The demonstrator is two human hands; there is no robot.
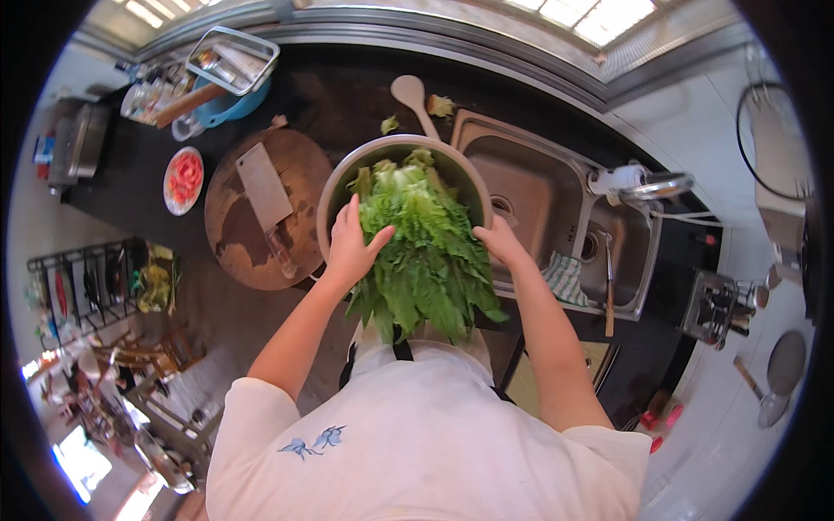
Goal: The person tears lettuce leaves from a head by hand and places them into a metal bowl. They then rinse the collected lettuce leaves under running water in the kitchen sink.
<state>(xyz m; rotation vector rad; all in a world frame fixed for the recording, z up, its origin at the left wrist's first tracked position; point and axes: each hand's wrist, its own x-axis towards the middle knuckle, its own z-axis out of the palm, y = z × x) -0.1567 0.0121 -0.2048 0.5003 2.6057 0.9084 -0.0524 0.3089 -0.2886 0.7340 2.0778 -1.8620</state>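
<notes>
A large metal basin (334,178) is in front of me at the counter's edge, by the left end of the sink. Long green leafy lettuce (421,252) fills it, its leaves hanging over the near rim toward my shirt. My left hand (354,245) reaches over the basin's left side, thumb and fingers spread around the edge of the lettuce. On the right, my right hand (501,241) grips the basin's rim, with its thumb inside and its other fingers hidden below.
Left lies a round wooden chopping board (300,169) with a cleaver (265,187); a plate of red pieces (184,180) sits beyond. A ladle (408,91) and lettuce scraps (441,106) are behind the basin. The double sink (530,182) holds a striped cloth (565,280) and a wooden-handled knife (610,300).
</notes>
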